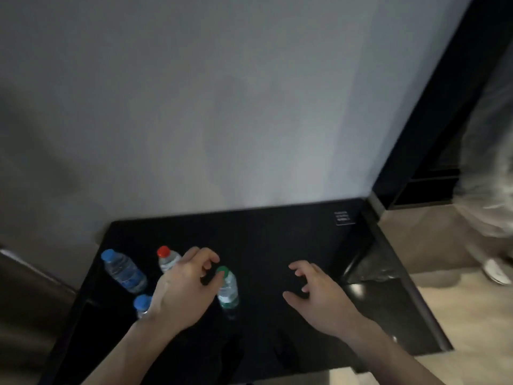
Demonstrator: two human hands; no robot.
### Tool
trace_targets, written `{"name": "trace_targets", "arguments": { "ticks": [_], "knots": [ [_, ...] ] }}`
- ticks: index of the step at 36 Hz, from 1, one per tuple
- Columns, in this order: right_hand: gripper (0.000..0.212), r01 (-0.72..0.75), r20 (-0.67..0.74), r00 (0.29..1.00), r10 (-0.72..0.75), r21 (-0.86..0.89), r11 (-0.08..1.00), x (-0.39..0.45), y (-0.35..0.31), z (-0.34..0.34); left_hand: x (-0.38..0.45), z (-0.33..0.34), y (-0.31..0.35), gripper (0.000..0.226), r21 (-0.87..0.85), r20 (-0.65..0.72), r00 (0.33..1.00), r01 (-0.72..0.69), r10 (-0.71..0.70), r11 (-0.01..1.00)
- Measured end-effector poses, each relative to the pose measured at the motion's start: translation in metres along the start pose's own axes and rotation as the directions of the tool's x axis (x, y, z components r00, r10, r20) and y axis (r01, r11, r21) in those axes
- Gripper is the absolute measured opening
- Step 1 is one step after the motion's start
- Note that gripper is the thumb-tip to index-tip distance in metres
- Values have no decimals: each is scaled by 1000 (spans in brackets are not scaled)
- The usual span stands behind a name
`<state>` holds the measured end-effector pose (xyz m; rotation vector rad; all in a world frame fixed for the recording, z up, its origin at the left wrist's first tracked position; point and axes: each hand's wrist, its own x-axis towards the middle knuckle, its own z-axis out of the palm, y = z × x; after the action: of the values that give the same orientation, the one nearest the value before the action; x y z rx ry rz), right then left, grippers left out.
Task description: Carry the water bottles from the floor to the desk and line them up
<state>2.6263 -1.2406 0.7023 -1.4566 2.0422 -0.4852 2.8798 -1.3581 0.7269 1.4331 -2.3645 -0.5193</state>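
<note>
Several small clear water bottles stand on the glossy black desk (277, 240). A blue-capped bottle (123, 270) is at the far left, a red-capped bottle (167, 258) sits behind my left hand, and a second blue-capped bottle (142, 304) shows partly beside my left wrist. The green-capped bottle (227, 287) stands just right of my left hand (183, 287), whose thumb is close to its cap; the fingers are loosely curled and hold nothing. My right hand (313, 290) hovers over the bare desk with fingers loosely spread, holding nothing.
A pale wall rises behind the desk. A small white-lettered card (344, 218) lies at the desk's far right corner. Right of the desk are light wooden floor (458, 315), a dark doorway, and another person's blurred figure with a white shoe (497, 270).
</note>
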Motion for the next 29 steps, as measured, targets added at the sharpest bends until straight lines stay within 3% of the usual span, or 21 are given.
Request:
{"name": "trace_targets", "arguments": {
  "ticks": [6,13,20,29],
  "knots": [
    [54,-73,-136,987,80,56,996,-98,86,-67,-14,53,128,19,-41,71,966,-248,250,968],
    [45,-184,-307,930,203,89,979,-221,196,-137,-47,115,266,23,-73,184,871,-449,455,890],
    [53,-274,-448,845,290,101,956,-305,279,-187,-71,156,391,31,-126,313,747,-579,586,805],
    [61,-423,-507,731,457,188,886,-371,381,-242,-59,236,530,45,-172,389,565,-731,728,660]
  ]
}}
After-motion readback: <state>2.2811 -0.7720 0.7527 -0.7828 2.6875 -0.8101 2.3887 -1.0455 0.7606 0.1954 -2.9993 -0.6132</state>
